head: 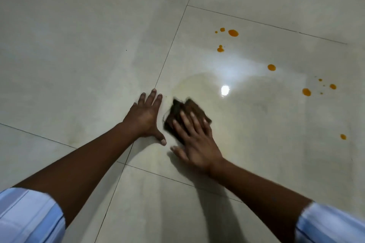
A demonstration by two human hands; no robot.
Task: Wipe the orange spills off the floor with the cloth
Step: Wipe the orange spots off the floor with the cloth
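A dark brown folded cloth (178, 109) lies flat on the pale tiled floor (79, 45). My right hand (194, 144) presses down on it with the fingers spread over its near half; hand and cloth are motion-blurred. My left hand (147, 117) rests palm down on the floor just left of the cloth, fingers apart, holding nothing. Orange drops dot the floor beyond and to the right: a group at the far middle (233, 32), one drop (271, 67), a cluster at the right (306, 92), and one nearer at the right (343, 136). A faint wet smear (197, 83) curves just beyond the cloth.
Dark grout lines (171, 45) cross the glossy tiles. A bright light reflection (225, 89) shines on the floor right of the cloth. Blue-and-white striped sleeves (29, 215) show at both lower corners.
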